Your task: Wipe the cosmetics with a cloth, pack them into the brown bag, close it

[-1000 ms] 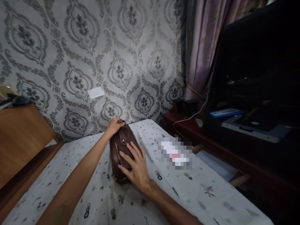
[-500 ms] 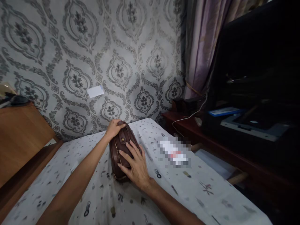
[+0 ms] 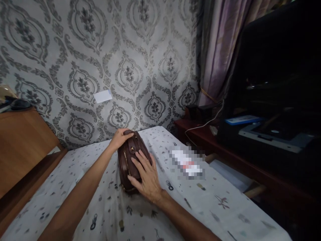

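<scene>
A dark brown leather bag (image 3: pixel 128 158) with gold zippers and a small gold stud on a tab rests on the printed white sheet (image 3: pixel 100 204). At the bag's far end, my left hand (image 3: pixel 118 139) is closed over its top edge, thumb on the near side. My right hand (image 3: pixel 148 179) lies spread over the bag's right and near part, its fingers stretched out and touching the leather. The bag's far side and underside are hidden.
A blurred-out white item (image 3: pixel 185 163) lies on the sheet to the right. Beyond it are a dark red wooden cabinet (image 3: pixel 182 125), a white cable (image 3: pixel 208 122) and a large dark screen (image 3: pixel 276 73). A wooden headboard (image 3: pixel 25 144) stands left; patterned wall behind.
The fingers of my right hand have shifted slightly on the bag and drawn closer together. My left hand keeps its hold at the far end. The view has moved a little.
</scene>
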Demonstrator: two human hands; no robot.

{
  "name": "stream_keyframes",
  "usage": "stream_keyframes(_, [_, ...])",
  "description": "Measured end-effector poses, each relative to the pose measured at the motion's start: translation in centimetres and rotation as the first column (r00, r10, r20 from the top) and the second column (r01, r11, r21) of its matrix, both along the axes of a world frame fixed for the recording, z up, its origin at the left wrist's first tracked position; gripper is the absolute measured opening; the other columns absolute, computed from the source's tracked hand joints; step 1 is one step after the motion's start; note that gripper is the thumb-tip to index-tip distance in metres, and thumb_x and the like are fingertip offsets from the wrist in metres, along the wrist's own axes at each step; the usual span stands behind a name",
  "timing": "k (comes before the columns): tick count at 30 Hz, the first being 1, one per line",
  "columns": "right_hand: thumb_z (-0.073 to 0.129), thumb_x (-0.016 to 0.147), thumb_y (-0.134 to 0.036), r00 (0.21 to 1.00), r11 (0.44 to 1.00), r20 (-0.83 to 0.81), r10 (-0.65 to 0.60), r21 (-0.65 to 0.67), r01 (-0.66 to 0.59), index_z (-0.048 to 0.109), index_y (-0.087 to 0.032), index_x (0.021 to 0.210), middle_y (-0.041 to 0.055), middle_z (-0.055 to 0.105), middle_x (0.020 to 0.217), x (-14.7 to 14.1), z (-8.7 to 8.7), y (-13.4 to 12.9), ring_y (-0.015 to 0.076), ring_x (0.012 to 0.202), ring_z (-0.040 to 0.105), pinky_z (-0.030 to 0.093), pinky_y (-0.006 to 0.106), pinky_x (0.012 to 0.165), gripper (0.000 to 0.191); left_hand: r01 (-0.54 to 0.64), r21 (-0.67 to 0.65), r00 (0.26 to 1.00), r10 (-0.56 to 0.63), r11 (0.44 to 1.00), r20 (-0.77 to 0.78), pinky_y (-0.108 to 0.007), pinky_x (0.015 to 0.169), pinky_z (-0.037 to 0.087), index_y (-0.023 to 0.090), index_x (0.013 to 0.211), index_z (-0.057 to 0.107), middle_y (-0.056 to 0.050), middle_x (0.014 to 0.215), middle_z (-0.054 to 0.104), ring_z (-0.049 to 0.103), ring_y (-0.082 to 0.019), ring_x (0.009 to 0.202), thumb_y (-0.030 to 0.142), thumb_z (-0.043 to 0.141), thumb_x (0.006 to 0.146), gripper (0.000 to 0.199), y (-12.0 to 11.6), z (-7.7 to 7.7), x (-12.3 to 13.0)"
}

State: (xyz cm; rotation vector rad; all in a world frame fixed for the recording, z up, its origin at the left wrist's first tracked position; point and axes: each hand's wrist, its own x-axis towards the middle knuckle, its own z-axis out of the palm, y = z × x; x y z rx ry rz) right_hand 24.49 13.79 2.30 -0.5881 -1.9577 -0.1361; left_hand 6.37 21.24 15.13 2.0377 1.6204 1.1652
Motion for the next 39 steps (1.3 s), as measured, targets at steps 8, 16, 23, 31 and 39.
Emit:
stream_keyframes(8, [0.055, 0.095, -0.033, 0.999, 1.000, 0.031, -0.027, -0.013, 0.027, 0.052, -0.017, 0.137, 0.0151, 0.054, 0.145, 0.0, -0.2, 0.2, 0.0289, 0.144, 0.039, 0.026, 0.057, 0.120, 0.046, -0.066, 0.001, 0.998, 0.066, 0.998, 0.015, -0.031, 0.081, 0.047, 0.016, 0.091, 0.071, -0.005, 0.092, 0.074, 0.065, -0.022, 0.090, 0.034, 0.067, 0.071, 0.027, -0.4, -0.5, -3.0])
stream_keyframes(16, [0.052, 0.095, -0.029, 0.999, 0.999, 0.019, -0.046, 0.022, 0.046, 0.054, -0.015, 0.133, 0.0150, 0.056, 0.143, -0.2, -0.1, 0.2, 0.0289, 0.143, 0.040, 0.026, 0.055, 0.119, 0.041, -0.218, 0.074, 0.958, 0.228, 0.973, -0.172, -0.028, 0.067, 0.042, 0.018, 0.070, 0.064, 0.000, 0.068, 0.065, 0.058, -0.019, 0.070, 0.041, 0.062, 0.078, 0.025, -1.4, -1.2, -4.2])
stream_keyframes(23, [0.053, 0.093, -0.026, 0.999, 0.999, 0.026, -0.030, -0.014, 0.030, 0.057, -0.020, 0.134, 0.0138, 0.054, 0.145, 0.0, 0.2, 0.1, 0.0293, 0.144, 0.039, 0.027, 0.056, 0.118, 0.042, -0.187, 0.095, 0.976, 0.195, 0.978, -0.093, -0.030, 0.072, 0.047, 0.017, 0.080, 0.068, -0.004, 0.082, 0.073, 0.063, -0.021, 0.078, 0.038, 0.063, 0.077, 0.022, -1.9, -2.7, -4.2])
stream_keyframes(31, [0.058, 0.093, -0.022, 1.000, 0.999, 0.023, -0.013, 0.040, 0.012, 0.063, -0.030, 0.129, 0.0122, 0.044, 0.152, 0.2, 0.0, 0.0, 0.0321, 0.146, 0.034, 0.027, 0.060, 0.116, 0.037, -0.269, 0.178, 0.958, 0.282, 0.946, -0.047, -0.030, 0.076, 0.049, 0.018, 0.083, 0.068, -0.006, 0.086, 0.074, 0.066, -0.022, 0.086, 0.032, 0.057, 0.083, 0.018, -2.1, -4.1, -3.6])
stream_keyframes(39, [0.061, 0.092, -0.022, 0.999, 0.999, 0.032, -0.007, 0.036, 0.006, 0.062, -0.035, 0.130, 0.0103, 0.045, 0.150, 0.2, 0.1, -0.1, 0.0317, 0.145, 0.035, 0.029, 0.062, 0.115, 0.040, -0.315, 0.203, 0.936, 0.338, 0.927, -0.092, -0.030, 0.071, 0.046, 0.019, 0.075, 0.065, -0.004, 0.077, 0.071, 0.064, -0.021, 0.080, 0.031, 0.058, 0.083, 0.016, -2.3, -4.0, -3.2])
